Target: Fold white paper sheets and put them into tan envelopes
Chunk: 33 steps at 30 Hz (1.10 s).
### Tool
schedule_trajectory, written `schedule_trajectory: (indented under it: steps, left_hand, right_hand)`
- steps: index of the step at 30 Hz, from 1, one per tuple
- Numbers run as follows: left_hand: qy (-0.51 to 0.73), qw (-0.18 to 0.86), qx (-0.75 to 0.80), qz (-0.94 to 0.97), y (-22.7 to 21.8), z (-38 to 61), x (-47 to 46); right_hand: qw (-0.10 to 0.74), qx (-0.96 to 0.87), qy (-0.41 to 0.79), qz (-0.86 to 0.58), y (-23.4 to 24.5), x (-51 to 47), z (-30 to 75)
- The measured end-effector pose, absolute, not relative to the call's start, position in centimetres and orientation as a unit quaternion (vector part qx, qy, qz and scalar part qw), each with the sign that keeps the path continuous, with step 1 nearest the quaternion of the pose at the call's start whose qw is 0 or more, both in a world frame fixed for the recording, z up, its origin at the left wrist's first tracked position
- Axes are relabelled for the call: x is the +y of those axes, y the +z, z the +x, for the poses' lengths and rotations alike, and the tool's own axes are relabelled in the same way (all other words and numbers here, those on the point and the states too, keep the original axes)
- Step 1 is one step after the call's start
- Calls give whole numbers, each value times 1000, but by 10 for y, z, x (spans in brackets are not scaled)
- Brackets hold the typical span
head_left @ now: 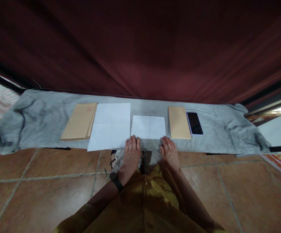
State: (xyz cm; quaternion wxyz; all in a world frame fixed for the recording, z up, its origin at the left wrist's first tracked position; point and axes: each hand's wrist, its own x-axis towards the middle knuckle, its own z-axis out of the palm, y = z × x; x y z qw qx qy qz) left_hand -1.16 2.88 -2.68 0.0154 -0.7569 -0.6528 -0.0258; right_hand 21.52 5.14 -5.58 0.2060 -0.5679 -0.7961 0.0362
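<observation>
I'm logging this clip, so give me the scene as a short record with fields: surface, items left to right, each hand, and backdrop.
surface: grey cloth spread on a tiled floor
items, left to right: envelope stack, large sheet, folded paper, envelope, phone
left hand: flat, fingertips at the folded paper's near left corner; black wristband
right hand: flat, fingertips at its near right corner
backdrop: red curtain
</observation>
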Motion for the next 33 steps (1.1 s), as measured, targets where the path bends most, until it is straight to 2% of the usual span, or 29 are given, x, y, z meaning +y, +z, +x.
schedule_trajectory:
  steps: [19, 26, 33]
  left_hand:
    - [-18, 10, -599, -801, -37, 21, 37]
    - [-2, 35, -595, -803, -36, 20, 38]
    - [9, 34, -587, -808, -36, 18, 36]
  right_hand:
    - [222, -808, 51, -544, -50, 58, 187]
    - [190, -831, 73, -518, -52, 61, 165]
    - [192, -823, 52, -532, -55, 57, 182]
